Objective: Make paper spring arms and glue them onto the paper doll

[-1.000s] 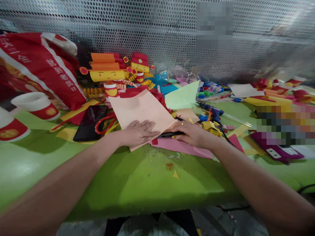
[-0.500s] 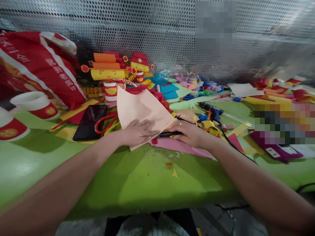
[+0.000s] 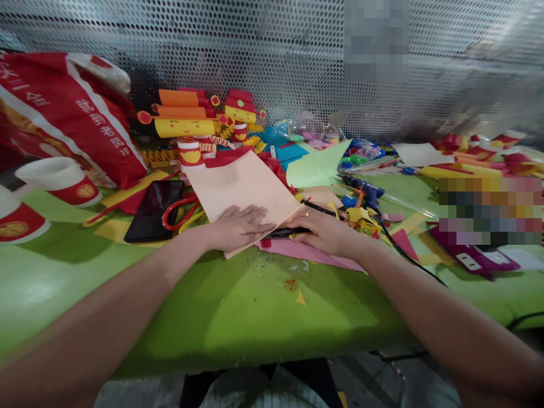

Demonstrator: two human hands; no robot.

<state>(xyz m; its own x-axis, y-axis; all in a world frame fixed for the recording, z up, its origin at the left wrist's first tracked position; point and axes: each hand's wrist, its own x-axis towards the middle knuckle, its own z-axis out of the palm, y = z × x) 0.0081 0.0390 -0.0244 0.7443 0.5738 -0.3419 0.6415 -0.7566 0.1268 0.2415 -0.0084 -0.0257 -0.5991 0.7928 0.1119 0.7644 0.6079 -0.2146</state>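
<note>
A sheet of peach paper (image 3: 242, 181) lies slanted on the table under my left hand (image 3: 238, 228), which is flat with its fingers spread. The paper's far end rests over the clutter behind. At the sheet's right edge is my right hand (image 3: 323, 229), wearing a ring. Its fingers are curled in at the narrow folded strip there. Beneath that edge and the right hand shows a long black item (image 3: 291, 232); its kind is hidden. Pink paper (image 3: 310, 254) lies below the right hand.
Red-handled scissors (image 3: 178, 213) and a black phone (image 3: 153, 212) lie left, near paper cups (image 3: 63, 180). Paper figures (image 3: 185, 126) stand behind. A glue gun (image 3: 365, 190) with its cord, yellow scraps (image 3: 361, 218) and a purple power strip (image 3: 476, 252) are right.
The peach sheet's raised far side has dropped flatter and leans further left. Behind it, the light green paper now stands up curled. Both hands keep nearly the same place.
</note>
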